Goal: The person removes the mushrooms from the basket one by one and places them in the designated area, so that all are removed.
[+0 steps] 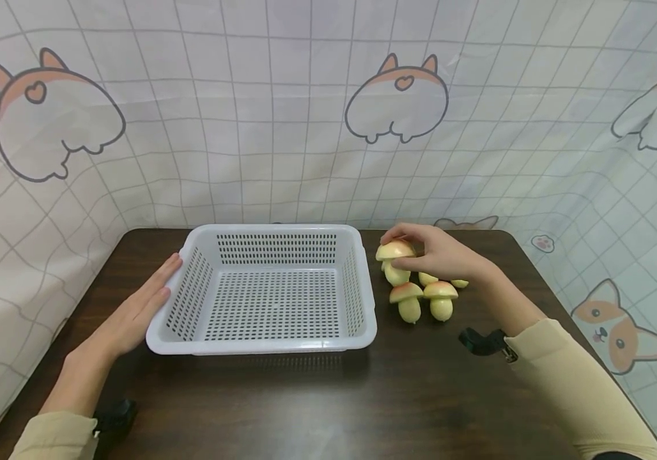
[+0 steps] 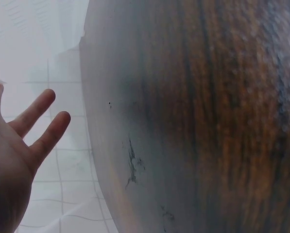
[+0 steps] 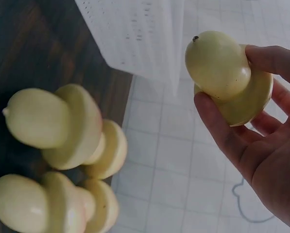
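A yellowish toy mushroom (image 3: 217, 65) with a reddish cap top is pinched between the thumb and fingers of my right hand (image 1: 440, 252), just right of the white basket. Several more mushrooms (image 1: 441, 300) lie on the table beneath and beside that hand; some are partly hidden behind it. With fingers extended, my left hand (image 1: 133, 313) rests along the left rim of the white perforated plastic basket (image 1: 265, 348). Nothing lies inside the basket. In the left wrist view the left hand (image 2: 13, 150) appears with its fingers spread.
The dark wood-grain table (image 1: 282, 409) extends in front of the basket toward me. A pale grid-patterned cloth (image 1: 282, 128) with dog drawings hangs behind and around the table. Black straps (image 1: 480, 342) hang near both wrists.
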### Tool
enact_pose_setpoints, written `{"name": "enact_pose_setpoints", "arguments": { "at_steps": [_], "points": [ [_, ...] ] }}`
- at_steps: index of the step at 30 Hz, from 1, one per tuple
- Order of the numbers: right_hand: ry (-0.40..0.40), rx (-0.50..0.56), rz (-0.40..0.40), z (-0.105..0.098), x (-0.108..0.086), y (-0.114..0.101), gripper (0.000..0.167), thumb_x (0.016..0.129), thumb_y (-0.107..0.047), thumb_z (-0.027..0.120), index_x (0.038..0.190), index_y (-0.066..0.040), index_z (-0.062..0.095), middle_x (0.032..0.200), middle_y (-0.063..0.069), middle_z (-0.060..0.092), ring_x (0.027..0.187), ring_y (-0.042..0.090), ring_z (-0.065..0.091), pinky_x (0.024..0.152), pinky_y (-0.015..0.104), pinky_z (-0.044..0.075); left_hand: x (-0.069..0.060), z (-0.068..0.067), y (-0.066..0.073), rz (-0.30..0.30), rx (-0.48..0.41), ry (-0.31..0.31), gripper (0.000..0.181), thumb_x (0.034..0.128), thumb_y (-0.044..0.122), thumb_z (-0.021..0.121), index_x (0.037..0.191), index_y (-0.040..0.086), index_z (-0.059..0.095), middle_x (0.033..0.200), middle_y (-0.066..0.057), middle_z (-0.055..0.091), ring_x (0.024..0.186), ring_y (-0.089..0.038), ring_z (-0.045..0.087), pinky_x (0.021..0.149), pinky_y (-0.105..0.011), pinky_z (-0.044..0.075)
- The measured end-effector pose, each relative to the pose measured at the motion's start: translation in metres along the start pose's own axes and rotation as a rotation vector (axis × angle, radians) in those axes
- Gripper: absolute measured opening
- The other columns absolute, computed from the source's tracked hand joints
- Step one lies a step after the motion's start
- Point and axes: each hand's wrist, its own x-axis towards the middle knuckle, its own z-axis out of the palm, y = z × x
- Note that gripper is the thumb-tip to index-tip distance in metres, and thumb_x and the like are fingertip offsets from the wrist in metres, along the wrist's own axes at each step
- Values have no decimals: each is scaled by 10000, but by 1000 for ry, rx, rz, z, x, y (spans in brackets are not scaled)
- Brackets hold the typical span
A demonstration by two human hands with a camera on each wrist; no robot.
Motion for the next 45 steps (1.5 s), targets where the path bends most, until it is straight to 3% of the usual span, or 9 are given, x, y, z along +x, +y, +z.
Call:
{"name": "enact_pose_setpoints", "arguments": {
  "at_steps": [8,27,36,45],
  "points": [
    [42,19,79,-5,-20,19,343,934,-261,791,1244,-200,660,1131,24,674,992,223,623,847,372,505,2,2,0,9,-21,3,572,1086,87,403,1638,133,259,1697,-136,169,1498,-21,151,1076,-104,150],
    [143,18,155,-20,-73,56,348,968,-191,747,1292,-129,635,1183,96,655,955,222,600,728,324,520,3,1,0,-19,4,-12,572,1096,126,395,1645,161,241,1703,-123,153,1493,2,136,1064,-98,141],
    [208,-33,191,-26,-98,82,408,963,-177,752,1328,-68,605,1252,100,639,1051,180,598,794,261,484,4,1,-1,-27,-1,-21,573,1098,132,391,1648,161,231,1710,-90,136,1495,-17,142,1057,-103,149],
    [211,-32,251,-28,-116,104,407,959,-190,758,1311,-55,608,1205,124,649,1046,167,595,797,272,479,1,-2,-2,-41,5,-25,578,1099,144,392,1650,172,223,1707,-116,138,1477,24,141,1051,-105,149]
  ]
}}
